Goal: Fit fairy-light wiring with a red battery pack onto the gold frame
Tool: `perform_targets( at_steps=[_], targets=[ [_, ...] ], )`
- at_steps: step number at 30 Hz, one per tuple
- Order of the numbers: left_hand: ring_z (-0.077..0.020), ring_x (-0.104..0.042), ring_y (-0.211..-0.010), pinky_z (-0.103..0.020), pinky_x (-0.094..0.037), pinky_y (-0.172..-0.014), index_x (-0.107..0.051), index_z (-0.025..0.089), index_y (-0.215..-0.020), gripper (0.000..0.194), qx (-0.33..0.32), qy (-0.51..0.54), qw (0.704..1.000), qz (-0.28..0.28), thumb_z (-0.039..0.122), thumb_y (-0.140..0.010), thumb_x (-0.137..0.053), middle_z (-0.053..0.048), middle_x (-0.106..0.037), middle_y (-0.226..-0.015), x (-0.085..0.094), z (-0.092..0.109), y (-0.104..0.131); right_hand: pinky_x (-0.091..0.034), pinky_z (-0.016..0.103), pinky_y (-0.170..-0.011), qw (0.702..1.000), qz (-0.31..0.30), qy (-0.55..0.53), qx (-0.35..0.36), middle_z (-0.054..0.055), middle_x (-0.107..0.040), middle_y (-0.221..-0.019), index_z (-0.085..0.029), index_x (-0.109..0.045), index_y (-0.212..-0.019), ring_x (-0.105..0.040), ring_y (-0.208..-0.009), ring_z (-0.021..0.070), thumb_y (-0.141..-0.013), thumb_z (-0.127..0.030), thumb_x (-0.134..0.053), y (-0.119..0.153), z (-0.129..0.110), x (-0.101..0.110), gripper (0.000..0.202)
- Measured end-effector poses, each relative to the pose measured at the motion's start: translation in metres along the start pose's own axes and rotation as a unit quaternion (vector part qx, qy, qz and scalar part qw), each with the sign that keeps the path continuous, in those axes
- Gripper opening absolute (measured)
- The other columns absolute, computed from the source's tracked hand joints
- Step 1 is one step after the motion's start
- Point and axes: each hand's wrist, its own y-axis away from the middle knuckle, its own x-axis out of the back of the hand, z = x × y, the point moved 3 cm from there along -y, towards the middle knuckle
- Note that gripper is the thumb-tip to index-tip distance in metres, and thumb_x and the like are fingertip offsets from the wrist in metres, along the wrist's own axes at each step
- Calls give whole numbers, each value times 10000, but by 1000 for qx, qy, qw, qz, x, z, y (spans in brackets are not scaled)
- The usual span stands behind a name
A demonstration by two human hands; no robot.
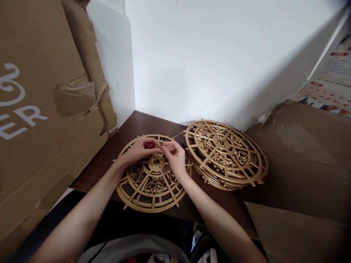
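Note:
A round gold openwork frame (156, 200) with scroll patterns lies flat on the dark table before me. Thin wires (157, 156) rise from the hub at its centre. Above that hub, my left hand (142, 149) is closed in a pinch on the wires. Something red (150, 145) shows at its palm, mostly hidden by the fingers. My right hand (174, 155) meets it fingertip to fingertip, also pinching the thin wires. Exactly which strand each hand holds is too small to tell.
To the right stands a stack of similar gold frames (225, 157), with red and yellow wires on top. Large cardboard boxes flank me, one left (68, 135) and one right (307, 160). A white wall (208, 65) rises behind the brown table (148, 122).

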Motion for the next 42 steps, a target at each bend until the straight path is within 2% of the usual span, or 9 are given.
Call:
perform_targets(
  at_steps=[7,12,16,20,23,27,31,37,42],
  targets=[
    [-87,-415,-560,-194,-308,-496,-697,127,-793,304,-6,-5,1000,-3,386,-654,-774,37,-499,-596,0,-3,-1,-472,241,-616,1000,0,-17,5,-7,-654,-693,-168,-643,-818,-587,-615,113,-722,-297,-711,0,-1,0,175],
    [-69,-372,-497,-182,-263,-439,-697,121,-828,319,21,-7,1000,-15,410,-697,-735,48,-460,-554,-1,-3,0,-486,253,-627,999,11,-47,-4,-3,-663,-690,-172,-635,-811,-608,-623,123,-717,-301,-718,0,-1,0,180],
    [-62,-383,-484,-174,-261,-417,-679,118,-812,316,30,-11,999,-8,424,-733,-694,29,-503,-586,-1,-2,1,-498,258,-646,998,19,-54,3,-2,-665,-710,-179,-623,-838,-615,-645,125,-734,-296,-704,0,-2,1,176],
    [-54,-382,-464,-168,-271,-407,-654,126,-816,301,42,16,999,-6,412,-732,-696,33,-513,-595,0,-6,1,-508,260,-665,997,-18,-74,21,-27,-628,-678,-199,-562,-843,-620,-638,121,-778,-300,-662,2,-5,-3,156],
    [-48,-377,-453,-162,-283,-409,-640,137,-826,274,43,36,998,10,387,-731,-702,44,-512,-584,2,-9,1,-486,236,-571,995,-61,-76,21,-57,-580,-662,-220,-509,-891,-598,-556,103,-820,-323,-613,6,-6,-8,163],
    [-45,-365,-437,-159,-282,-405,-621,150,-805,248,39,57,998,11,374,-733,-697,62,-475,-552,2,-9,2,-379,186,-427,997,-74,-30,-11,-50,-577,-712,-212,-530,-932,-530,-468,65,-828,-340,-600,7,0,-11,179],
    [-49,-379,-453,-155,-282,-409,-611,154,-787,237,32,72,997,0,363,-727,-704,66,-462,-546,2,-8,4,-395,184,-431,996,-83,-1,-31,-32,-607,-732,-187,-585,-903,-521,-463,58,-787,-360,-658,4,7,-9,221],
    [-54,-401,-467,-159,-282,-413,-640,151,-781,244,25,52,998,28,371,-718,-724,41,-518,-563,7,-15,3,-396,193,-398,990,-120,-22,-75,-29,-643,-642,-183,-591,-847,-522,-414,78,-702,-411,-722,4,6,-10,301],
    [-56,-402,-475,-165,-285,-413,-656,135,-822,217,31,101,994,42,332,-738,-688,19,-536,-601,6,-16,0,-392,196,-400,993,-99,2,-66,-13,-664,-638,-181,-598,-775,-528,-416,85,-716,-395,-695,5,3,-11,242]
  ],
)
